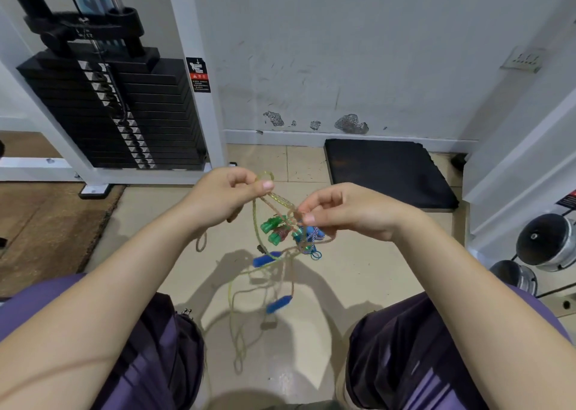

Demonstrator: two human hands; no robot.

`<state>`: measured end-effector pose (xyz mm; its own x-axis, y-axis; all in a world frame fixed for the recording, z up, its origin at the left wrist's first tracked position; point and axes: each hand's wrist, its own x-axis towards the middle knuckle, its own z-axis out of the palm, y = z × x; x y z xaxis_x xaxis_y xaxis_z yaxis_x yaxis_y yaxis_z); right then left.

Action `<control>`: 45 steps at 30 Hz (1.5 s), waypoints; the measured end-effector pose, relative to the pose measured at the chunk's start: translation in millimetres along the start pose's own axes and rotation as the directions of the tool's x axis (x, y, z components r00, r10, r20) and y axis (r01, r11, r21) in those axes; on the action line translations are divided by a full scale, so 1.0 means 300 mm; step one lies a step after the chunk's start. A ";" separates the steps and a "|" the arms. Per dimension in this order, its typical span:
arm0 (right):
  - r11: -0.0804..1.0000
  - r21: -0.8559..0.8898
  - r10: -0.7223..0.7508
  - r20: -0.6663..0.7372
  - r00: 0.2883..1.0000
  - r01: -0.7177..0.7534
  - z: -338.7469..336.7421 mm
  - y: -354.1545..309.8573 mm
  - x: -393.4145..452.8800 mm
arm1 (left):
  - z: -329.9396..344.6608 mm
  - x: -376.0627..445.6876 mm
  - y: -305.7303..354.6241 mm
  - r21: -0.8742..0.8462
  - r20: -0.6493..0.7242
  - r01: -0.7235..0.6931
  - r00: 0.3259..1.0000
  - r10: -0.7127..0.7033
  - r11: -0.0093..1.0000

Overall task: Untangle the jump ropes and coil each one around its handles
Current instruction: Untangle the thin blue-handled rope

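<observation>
Hands are raised above the knees of a seated person, both engaged with a tangle of thin, translucent yellow-green and tan jump ropes [277,201]. Left hand [229,196] pinches a loop of yellow-green rope between thumb and curled fingers, the loop standing up just beyond the thumb. Right hand [346,211] pinches a tan strand at the knot, fingers curled around it. Between and just below the hands hang the green plastic handles [272,230] and, beside them, a blue handle wrapped in striped cord [310,236]. Two further blue handles [265,258] [279,303] dangle lower, with slack rope trailing toward the beige tiled floor [358,272]. Black weight stack in a white frame [118,110] stands at left; a black floor mat [386,172] lies against the wall; chrome dumbbells [544,244] sit at right.
</observation>
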<state>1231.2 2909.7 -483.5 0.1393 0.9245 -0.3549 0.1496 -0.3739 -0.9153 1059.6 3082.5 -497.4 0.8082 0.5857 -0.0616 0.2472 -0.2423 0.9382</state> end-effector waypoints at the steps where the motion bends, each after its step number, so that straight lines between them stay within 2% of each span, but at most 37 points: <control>1: 0.998 -0.063 0.004 0.025 1.000 -0.002 0.001 -0.001 -0.004 | -0.007 0.002 -0.004 -0.022 -0.017 0.005 1.000 -0.006 1.000; 4: 0.989 -0.148 0.002 -0.008 1.000 -0.004 0.004 -0.002 -0.006 | -0.020 0.008 -0.013 -0.078 -0.051 0.026 0.998 -0.030 0.997; 7: 0.991 -0.126 -0.060 -0.079 0.995 0.050 -0.002 0.007 0.001 | -0.030 0.010 -0.019 -0.158 -0.044 0.034 0.998 -0.041 0.987; 13: 0.997 -0.017 -0.076 -0.262 0.962 0.074 -0.009 0.016 0.002 | -0.037 -0.002 -0.021 -0.187 0.124 0.121 0.987 -0.099 0.975; 17: 0.996 -0.089 -0.028 -0.220 0.975 0.009 0.012 -0.019 -0.014 | -0.019 -0.018 0.001 -0.252 0.256 0.165 0.962 -0.099 0.953; 21: 0.973 -0.228 0.007 -0.133 0.991 -0.037 0.051 -0.037 -0.019 | -0.014 -0.024 0.013 -0.293 0.253 0.149 0.965 -0.073 0.944; 25: 0.986 -0.165 -0.005 -0.168 0.986 -0.023 0.049 -0.028 -0.013 | -0.018 -0.022 0.013 -0.332 0.252 0.167 0.964 -0.083 0.928; 29: 0.998 -0.060 -0.038 -0.146 0.989 0.030 0.042 -0.015 -0.007 | -0.019 -0.012 -0.005 -0.288 0.169 0.152 0.980 -0.106 0.945; 33: 0.976 0.209 -0.048 -0.106 0.993 0.069 0.059 -0.023 0.000 | -0.008 -0.007 -0.027 -0.166 0.087 0.154 0.986 -0.141 0.974; 35: 0.946 0.311 -0.053 -0.130 0.990 0.091 0.065 -0.029 0.003 | 0.011 -0.007 -0.036 0.002 -0.042 0.095 0.995 -0.095 0.995; 37: 0.904 0.406 -0.063 -0.176 0.982 0.130 0.064 -0.033 0.008 | 0.028 -0.011 -0.033 0.062 -0.130 0.011 0.991 -0.003 0.998; 38: 0.876 0.457 -0.067 -0.198 0.978 0.153 0.063 -0.038 0.010 | 0.039 -0.018 -0.020 0.011 -0.080 -0.022 0.997 0.023 1.000; 40: 0.816 0.545 -0.070 -0.235 0.969 0.191 0.062 -0.045 0.013 | 0.066 -0.041 -0.001 -0.089 0.159 -0.004 0.987 0.018 0.996; 42: 0.784 0.583 -0.063 -0.266 0.962 0.212 0.061 -0.049 0.013 | 0.091 -0.053 -0.014 -0.047 0.341 0.020 0.940 -0.003 0.999; 45: 0.764 0.599 -0.064 -0.302 0.951 0.242 0.059 -0.054 0.013 | 0.116 -0.053 -0.042 0.020 0.385 -0.004 0.923 -0.004 1.000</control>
<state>1212.0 2920.8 -473.5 0.4182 0.8810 -0.2212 -0.4382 -0.0176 -0.8987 1062.2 3049.4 -520.1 0.9508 0.2433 -0.1919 0.2547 -0.2605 0.9313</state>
